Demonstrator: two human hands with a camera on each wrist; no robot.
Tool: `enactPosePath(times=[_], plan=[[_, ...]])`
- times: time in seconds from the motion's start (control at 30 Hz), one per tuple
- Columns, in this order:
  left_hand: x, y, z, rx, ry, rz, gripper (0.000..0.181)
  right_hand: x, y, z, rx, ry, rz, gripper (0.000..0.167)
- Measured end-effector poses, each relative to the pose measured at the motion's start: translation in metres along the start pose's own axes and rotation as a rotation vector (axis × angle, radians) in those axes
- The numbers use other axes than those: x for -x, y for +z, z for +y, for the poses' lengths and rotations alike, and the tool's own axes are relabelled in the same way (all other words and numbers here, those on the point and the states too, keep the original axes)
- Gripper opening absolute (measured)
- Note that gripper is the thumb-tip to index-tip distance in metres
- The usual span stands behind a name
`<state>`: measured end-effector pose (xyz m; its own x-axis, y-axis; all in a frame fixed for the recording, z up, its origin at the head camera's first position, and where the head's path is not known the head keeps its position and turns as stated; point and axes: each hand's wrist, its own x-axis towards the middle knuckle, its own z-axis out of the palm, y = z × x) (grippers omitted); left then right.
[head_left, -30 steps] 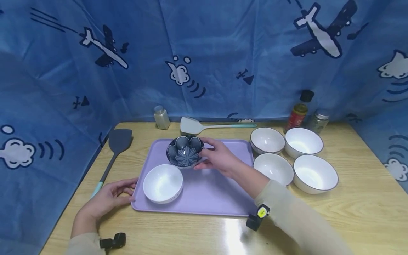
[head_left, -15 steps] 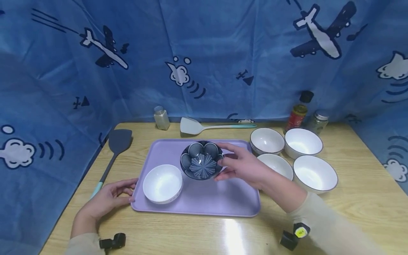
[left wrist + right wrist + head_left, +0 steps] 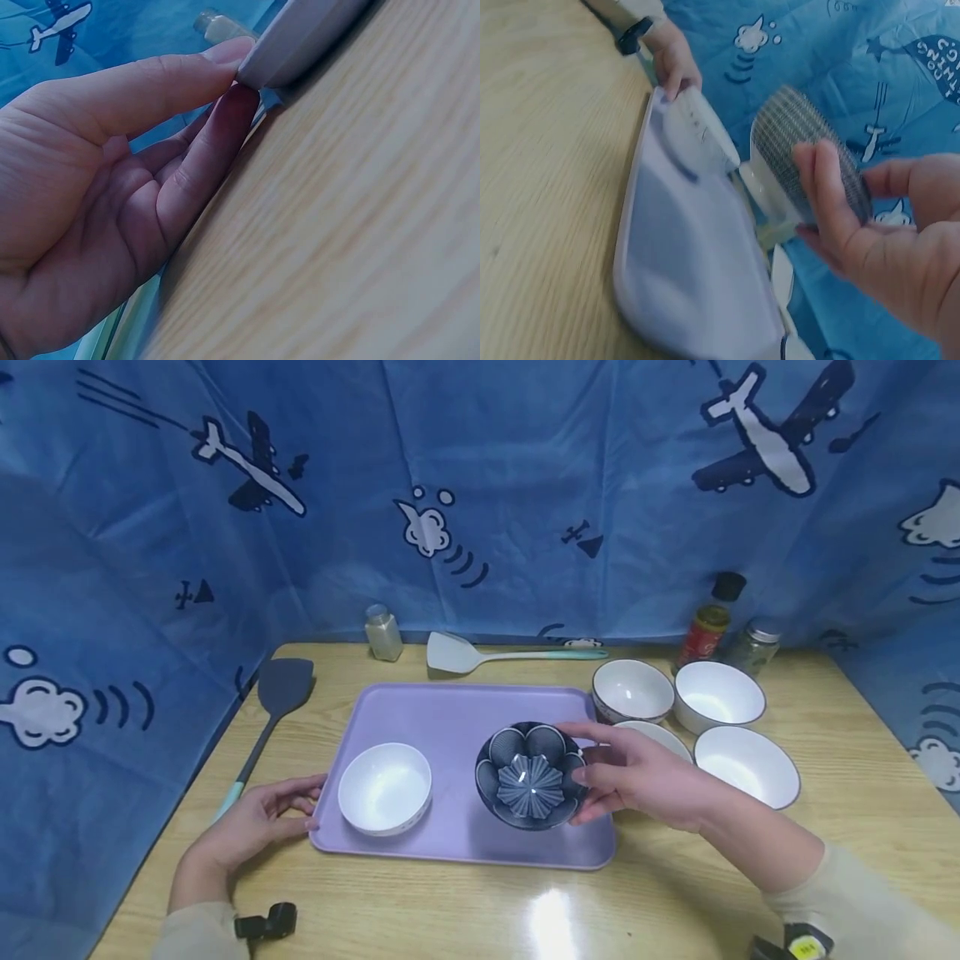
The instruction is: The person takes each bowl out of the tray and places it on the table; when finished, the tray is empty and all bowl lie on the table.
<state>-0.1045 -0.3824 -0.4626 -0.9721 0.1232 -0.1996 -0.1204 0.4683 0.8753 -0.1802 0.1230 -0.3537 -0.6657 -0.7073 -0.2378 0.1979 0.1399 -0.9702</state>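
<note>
My right hand (image 3: 637, 772) grips the side of a dark blue bowl (image 3: 531, 777) with a petal pattern inside. The right wrist view shows that bowl (image 3: 799, 146) tilted and held above the lilac tray (image 3: 697, 255), apart from it. A white bowl (image 3: 385, 789) stands on the left part of the tray (image 3: 457, 839). At the tray's left edge is my left hand (image 3: 255, 822). In the left wrist view its thumb and a finger pinch the tray's rim (image 3: 300, 45), with the left hand (image 3: 112, 180) low against the table.
Several white bowls (image 3: 746, 766) stand right of the tray, one partly behind my right hand. A dark spatula (image 3: 277, 702) lies at left, a white spatula (image 3: 457, 654) behind the tray. Shaker (image 3: 384, 635), sauce bottle (image 3: 703, 631) and lidded jar (image 3: 753, 647) stand at the back.
My right hand has carried the dark blue bowl from the tray's back left, rightward and nearer to me, over the tray's right part. The left hand and the white bowl have stayed put.
</note>
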Motion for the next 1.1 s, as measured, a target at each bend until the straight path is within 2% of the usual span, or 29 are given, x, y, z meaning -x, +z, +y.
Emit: enactPosePath(times=[0.23, 0.33, 0.53, 0.67, 0.77, 1.1], plan=[[0.0, 0.002, 0.002, 0.024, 0.048, -0.033, 0.067, 0.022, -0.021, 0.008, 0.087, -0.002, -0.071, 0.063], [-0.001, 0.004, 0.003, 0.028, 0.038, -0.029, 0.067, 0.032, -0.031, 0.01, 0.128, -0.022, -0.115, 0.061], [0.0, 0.002, 0.002, 0.027, 0.049, -0.027, 0.067, 0.047, -0.046, 0.019, 0.118, -0.001, -0.176, 0.059], [-0.001, 0.0, -0.001, 0.043, 0.042, -0.028, 0.067, 0.056, -0.053, 0.026, 0.135, 0.039, -0.183, 0.059], [0.0, 0.001, -0.002, 0.05, 0.014, -0.021, 0.068, 0.064, -0.058, 0.032, 0.157, 0.051, -0.19, 0.059], [0.002, 0.0, 0.001, 0.027, -0.013, -0.005, 0.069, 0.086, -0.077, 0.05, 0.126, 0.013, -0.22, 0.056]])
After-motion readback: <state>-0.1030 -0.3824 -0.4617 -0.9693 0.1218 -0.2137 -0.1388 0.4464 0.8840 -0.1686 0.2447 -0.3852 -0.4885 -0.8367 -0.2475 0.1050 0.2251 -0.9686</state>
